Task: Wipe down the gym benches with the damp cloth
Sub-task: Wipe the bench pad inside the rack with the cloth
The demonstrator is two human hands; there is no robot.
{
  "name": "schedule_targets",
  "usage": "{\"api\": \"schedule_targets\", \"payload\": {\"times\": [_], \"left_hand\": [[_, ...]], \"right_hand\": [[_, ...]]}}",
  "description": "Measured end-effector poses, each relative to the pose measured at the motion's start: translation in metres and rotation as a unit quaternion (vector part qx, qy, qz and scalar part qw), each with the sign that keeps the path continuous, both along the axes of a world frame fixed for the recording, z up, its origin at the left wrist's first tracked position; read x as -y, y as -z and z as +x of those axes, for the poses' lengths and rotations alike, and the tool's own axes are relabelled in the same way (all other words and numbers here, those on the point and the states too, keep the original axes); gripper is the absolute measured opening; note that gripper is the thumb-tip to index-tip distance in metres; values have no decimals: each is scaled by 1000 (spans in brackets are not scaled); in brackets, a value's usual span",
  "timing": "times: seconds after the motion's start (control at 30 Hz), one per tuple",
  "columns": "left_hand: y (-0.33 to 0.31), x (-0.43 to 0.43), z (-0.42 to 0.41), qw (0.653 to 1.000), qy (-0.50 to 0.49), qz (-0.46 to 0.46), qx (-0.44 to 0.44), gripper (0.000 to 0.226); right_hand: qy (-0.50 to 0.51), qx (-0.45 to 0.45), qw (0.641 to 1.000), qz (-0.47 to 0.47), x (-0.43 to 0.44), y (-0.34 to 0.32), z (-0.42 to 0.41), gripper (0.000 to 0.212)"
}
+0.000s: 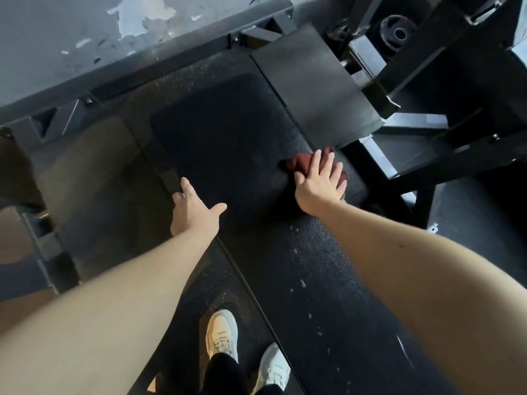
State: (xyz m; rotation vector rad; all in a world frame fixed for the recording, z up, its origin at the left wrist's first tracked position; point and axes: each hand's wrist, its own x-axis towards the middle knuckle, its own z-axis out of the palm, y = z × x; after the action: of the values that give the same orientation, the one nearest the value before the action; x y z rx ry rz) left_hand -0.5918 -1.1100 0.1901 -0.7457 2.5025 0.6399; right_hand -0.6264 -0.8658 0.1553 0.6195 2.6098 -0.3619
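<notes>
A gym: black padded bench (pixel 228 132), steel rack frame (pixel 445 52), weight plate (pixel 397 32) (speckled rubber flooring (pixel 219 283) too).

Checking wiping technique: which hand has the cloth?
The right hand, laid flat on the dark red cloth; the left hand holds nothing, open by the bench pad's left edge.

Two hands (pixel 196 213) (pixel 319 185), one cloth (pixel 299 164), two shoes (pixel 222 334) (pixel 274 366)

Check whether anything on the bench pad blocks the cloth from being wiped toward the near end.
Nothing visible does. The right hand presses the cloth flat on the bench pad, whose near stretch carries only pale specks. The left hand is at the pad's left edge, apart from the cloth.
</notes>
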Motion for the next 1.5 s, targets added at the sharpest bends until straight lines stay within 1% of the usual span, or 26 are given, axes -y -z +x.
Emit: {"api": "schedule_targets", "payload": {"times": [0.1, 0.2, 0.27, 0.37, 0.47, 0.53, 0.57, 0.6, 0.67, 0.73, 0.8, 0.9, 1.0, 1.07, 1.17, 1.27, 1.37, 1.43, 1.5], "left_hand": [[0, 0, 9, 999, -32, 19, -3, 96], [-2, -2, 16, 998, -51, 35, -5, 85], [-6, -4, 20, 998, -58, 40, 2, 75], [-8, -7, 28, 996, -69, 46, 18, 62], [-8, -9, 32, 995, -82, 52, 30, 58], [-5, -8, 32, 994, -87, 53, 35, 55], [-3, -7, 32, 994, -85, 52, 36, 53], [-1, -5, 33, 995, -80, 52, 37, 51], [5, 0, 35, 995, -71, 55, 37, 52], [8, 2, 38, 995, -68, 59, 31, 55], [7, 1, 39, 994, -78, 68, 28, 49], [5, 2, 38, 990, -104, 93, 24, 39], [7, 9, 36, 987, -117, 112, 21, 31], [9, 14, 33, 986, -116, 114, 24, 29], [3, 18, 30, 987, -105, 114, 33, 24], [-2, 22, 26, 992, -72, 101, 40, 16], [-1, 30, 22, 990, -78, 108, 49, 18], [1, 32, 22, 987, -97, 120, 42, 14], [3, 29, 23, 984, -120, 130, 29, 11]], "right_hand": [[2, -20, 999, 25, 9, 2, 4, 76], [-36, -53, 997, 35, 39, 1, 42, 80], [-65, -62, 996, 19, 66, -4, 77, 82], [-116, -38, 992, -20, 96, -11, 121, 81], [-150, -36, 988, -24, 83, -9, 118, 78], [-130, -51, 990, 2, 56, -3, 91, 77], [-98, -52, 994, 18, 40, -1, 73, 77], [-57, -42, 997, 24, 23, 1, 54, 76], [19, -5, 1000, 8, 1, 1, 26, 76], [38, -5, 999, 14, 0, 3, 22, 76], [11, -43, 998, 37, 18, 3, 40, 78], [-83, -76, 993, 29, 60, 1, 92, 81], [-214, -80, 974, -12, 99, -2, 150, 77], [-266, -65, 961, -27, 109, 1, 173, 73], [-277, -59, 959, -28, 113, 3, 158, 73], [-280, -71, 957, -23, 127, 6, 112, 73], [-291, -69, 954, -25, 137, 7, 74, 72], [-295, -73, 952, -28, 132, 7, 76, 72], [-300, -84, 950, -36, 122, 5, 100, 71]]}}
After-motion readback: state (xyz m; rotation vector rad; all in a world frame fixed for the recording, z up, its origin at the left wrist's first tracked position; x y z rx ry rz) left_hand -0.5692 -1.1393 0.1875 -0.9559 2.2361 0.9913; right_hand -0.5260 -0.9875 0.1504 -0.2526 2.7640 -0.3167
